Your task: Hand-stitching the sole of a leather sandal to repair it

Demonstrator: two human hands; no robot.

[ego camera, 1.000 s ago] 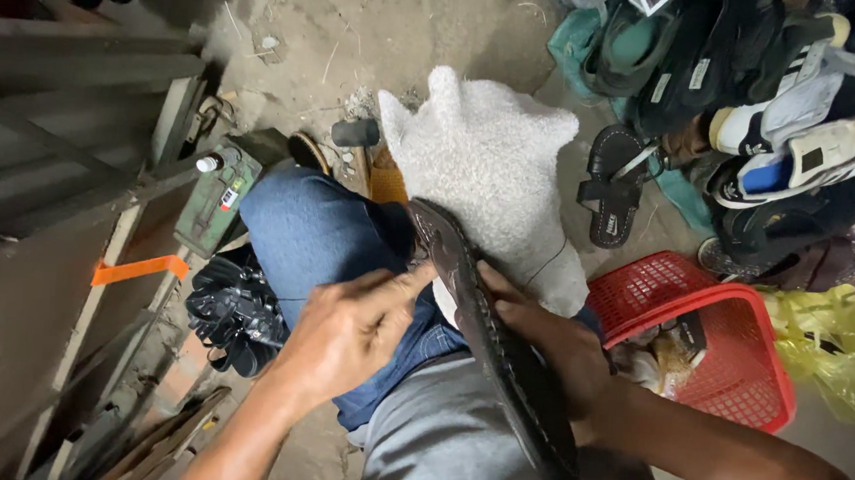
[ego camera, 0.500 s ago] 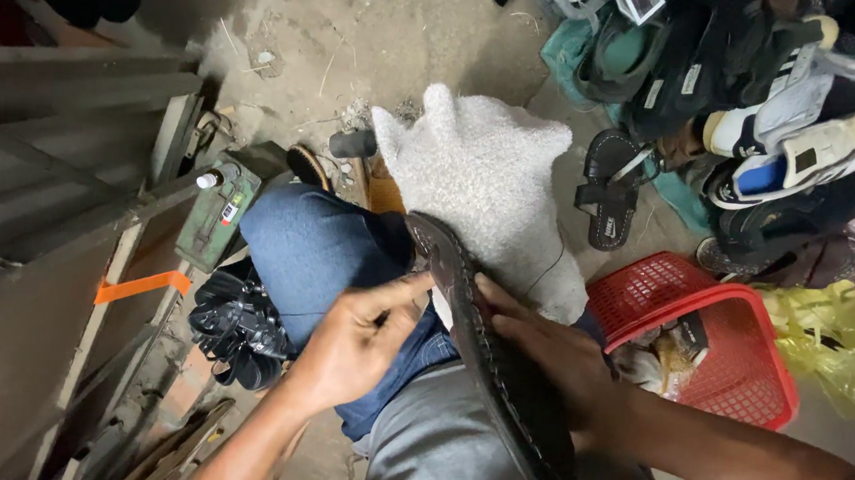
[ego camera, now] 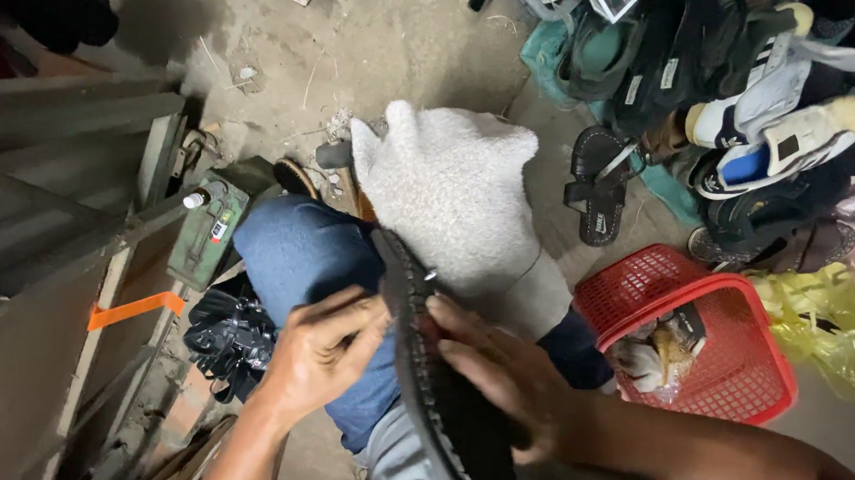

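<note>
Both hands grasp a black sole [ego camera: 446, 412] that lies edge-up across the person's lap: the right hand [ego camera: 498, 375] wraps over its far side with the fingers spread along the ridged surface, and the left hand [ego camera: 324, 358] pinches its near rim with curled fingertips, close to where a small pale bit shows on the edge; what that bit is cannot be told. Sole and hands sit between the blue-clad knee [ego camera: 296, 251] on the left and the grey cloth [ego camera: 451, 192] draped over the other knee, with the sole's upper end touching the cloth. Left of the knee a green metal box [ego camera: 209, 235] stands against a grey wooden frame [ego camera: 96, 247] marked with an orange strip [ego camera: 137, 310], and a crumpled black bag [ego camera: 225, 336] lies on the floor just below the box. Right of the lap sits a red plastic basket [ego camera: 730, 361] holding some wrapped scraps, and a yellow bag [ego camera: 823, 318] lies just beside it. Farther back, along the top right, a heap of worn shoes [ego camera: 758, 103] is piled up, sandals and sneakers together, with one black sandal [ego camera: 597, 187] lying apart on the dusty concrete floor [ego camera: 361, 45] near the cloth.
</note>
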